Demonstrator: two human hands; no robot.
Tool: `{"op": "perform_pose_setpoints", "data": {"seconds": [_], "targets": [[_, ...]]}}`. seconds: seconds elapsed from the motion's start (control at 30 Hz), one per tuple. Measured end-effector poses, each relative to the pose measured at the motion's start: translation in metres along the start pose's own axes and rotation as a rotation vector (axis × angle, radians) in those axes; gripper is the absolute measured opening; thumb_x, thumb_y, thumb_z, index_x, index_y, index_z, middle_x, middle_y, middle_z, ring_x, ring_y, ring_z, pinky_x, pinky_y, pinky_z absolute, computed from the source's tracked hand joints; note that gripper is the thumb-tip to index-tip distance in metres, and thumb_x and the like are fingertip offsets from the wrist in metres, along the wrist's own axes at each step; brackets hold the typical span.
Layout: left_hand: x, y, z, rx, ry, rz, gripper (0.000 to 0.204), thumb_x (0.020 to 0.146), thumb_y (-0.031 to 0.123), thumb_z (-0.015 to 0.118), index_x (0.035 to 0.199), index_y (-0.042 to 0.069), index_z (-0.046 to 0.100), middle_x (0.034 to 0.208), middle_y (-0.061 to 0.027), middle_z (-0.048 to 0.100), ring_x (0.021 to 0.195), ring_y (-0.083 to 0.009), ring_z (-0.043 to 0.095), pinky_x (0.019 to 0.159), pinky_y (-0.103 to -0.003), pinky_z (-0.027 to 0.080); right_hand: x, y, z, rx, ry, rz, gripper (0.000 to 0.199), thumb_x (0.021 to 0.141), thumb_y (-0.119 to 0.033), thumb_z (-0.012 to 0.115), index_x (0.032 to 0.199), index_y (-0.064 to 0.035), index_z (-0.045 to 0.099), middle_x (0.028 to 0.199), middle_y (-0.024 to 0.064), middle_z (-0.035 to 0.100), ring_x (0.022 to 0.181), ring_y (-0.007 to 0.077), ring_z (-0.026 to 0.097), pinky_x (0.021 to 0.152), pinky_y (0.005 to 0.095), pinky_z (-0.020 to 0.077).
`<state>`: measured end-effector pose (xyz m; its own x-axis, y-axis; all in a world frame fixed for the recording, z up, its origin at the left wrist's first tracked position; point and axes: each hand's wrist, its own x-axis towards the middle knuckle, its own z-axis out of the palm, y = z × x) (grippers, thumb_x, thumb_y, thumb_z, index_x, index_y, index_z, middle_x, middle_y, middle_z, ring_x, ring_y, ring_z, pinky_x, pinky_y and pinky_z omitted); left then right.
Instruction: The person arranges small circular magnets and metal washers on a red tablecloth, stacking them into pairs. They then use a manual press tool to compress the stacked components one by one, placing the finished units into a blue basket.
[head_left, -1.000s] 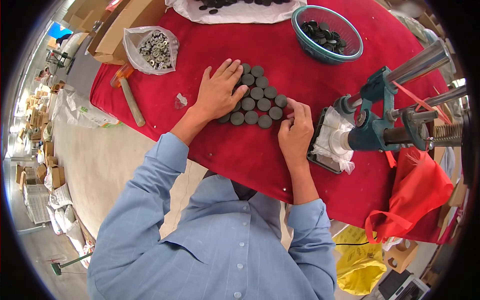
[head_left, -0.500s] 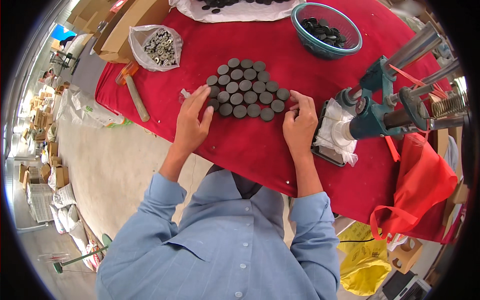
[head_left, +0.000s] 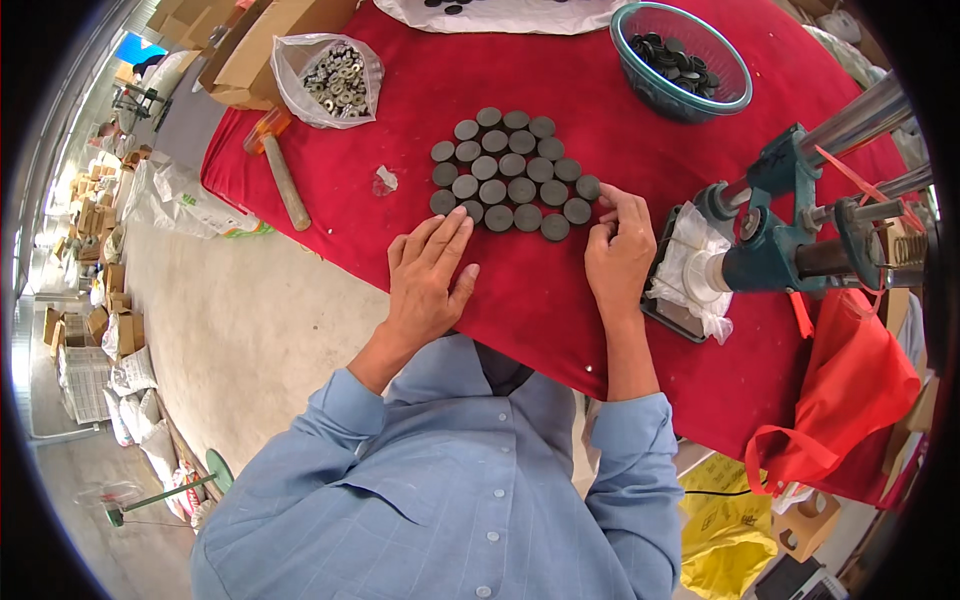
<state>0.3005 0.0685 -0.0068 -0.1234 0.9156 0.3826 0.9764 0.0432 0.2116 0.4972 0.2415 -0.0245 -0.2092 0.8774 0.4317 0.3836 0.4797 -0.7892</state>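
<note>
Several flat, dark grey round discs [head_left: 521, 190] lie in a close cluster on the red tablecloth. At the cluster's near left edge, my left hand [head_left: 425, 275] lies palm down with its fingers stretched out. Its fingertips reach the lowest discs on that side. My right hand [head_left: 620, 250] rests at the right edge, index finger extended to the outermost disc [head_left: 588, 187] while its other fingers are bent. Neither hand grasps anything.
A teal bowl [head_left: 742, 98] of black discs stands at the far right. A green hand press [head_left: 760, 245] is beside my right hand. A mallet [head_left: 284, 180] and a clear bag of metal parts [head_left: 340, 85] lie to the left. A red bag [head_left: 850, 375] hangs at right.
My left hand has moved from the cluster's left side to its near edge, fingers now flatter. My right hand stays at the right edge. The whole view has shifted slightly.
</note>
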Motion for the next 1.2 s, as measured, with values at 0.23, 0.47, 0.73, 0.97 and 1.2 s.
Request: {"op": "perform_pose_setpoints", "data": {"seconds": [0.23, 0.47, 0.73, 0.97, 1.2], "targets": [[0.002, 0.0, 0.0, 0.088, -0.02, 0.031, 0.062, 0.088, 0.012, 0.07, 0.149, 0.005, 0.06, 0.158, -0.0073, 0.057, 0.138, -0.029, 0.053, 0.111, -0.046, 0.035, 0.0, 0.001, 0.001, -0.025, 0.006, 0.016, 0.049, 0.075, 0.014, 0.057, 0.119, -0.002, 0.071, 0.105, 0.0125, 0.07, 0.083, 0.027, 0.069, 0.081, 0.0436, 0.0543], [0.01, 0.019, 0.0, 0.006, -0.044, 0.105, 0.069, 0.092, 0.02, 0.072, 0.156, 0.005, 0.053, 0.163, -0.0076, 0.051, 0.144, -0.0286, 0.048, 0.112, -0.046, 0.032, 0.0, 0.002, 0.002, 0.001, 0.013, -0.013, 0.049, 0.075, 0.015, 0.056, 0.119, -0.0006, 0.071, 0.105, 0.0143, 0.07, 0.082, 0.0281, 0.069, 0.078, 0.0423, 0.0557], [0.004, 0.022, 0.006, 0.054, -0.097, 0.093, 0.065, 0.093, 0.023, 0.07, 0.155, 0.007, 0.056, 0.163, -0.0058, 0.051, 0.144, -0.0274, 0.046, 0.114, -0.05, 0.028, -0.001, 0.0, 0.001, -0.01, 0.008, -0.019, 0.048, 0.076, 0.015, 0.056, 0.119, 0.0, 0.071, 0.104, 0.0154, 0.069, 0.081, 0.0279, 0.068, 0.076, 0.041, 0.0562], [0.008, 0.028, 0.004, 0.015, -0.056, 0.102, 0.068, 0.09, 0.022, 0.072, 0.154, 0.007, 0.056, 0.163, -0.0065, 0.051, 0.146, -0.0288, 0.044, 0.113, -0.049, 0.028, 0.003, 0.0, 0.001, 0.038, 0.041, -0.002, 0.047, 0.077, 0.016, 0.055, 0.119, 0.0006, 0.07, 0.104, 0.0163, 0.068, 0.081, 0.0281, 0.068, 0.076, 0.0409, 0.0567], [0.019, 0.069, 0.022, -0.068, -0.165, 0.134, 0.079, 0.091, 0.031, 0.077, 0.161, 0.008, 0.047, 0.171, -0.0071, 0.039, 0.149, -0.0313, 0.036, 0.109, -0.052, 0.03, 0.001, 0.001, 0.001, 0.024, 0.026, -0.007, 0.046, 0.077, 0.014, 0.056, 0.118, 0.0006, 0.071, 0.102, 0.0156, 0.069, 0.081, 0.0282, 0.068, 0.076, 0.0416, 0.0565]]}}
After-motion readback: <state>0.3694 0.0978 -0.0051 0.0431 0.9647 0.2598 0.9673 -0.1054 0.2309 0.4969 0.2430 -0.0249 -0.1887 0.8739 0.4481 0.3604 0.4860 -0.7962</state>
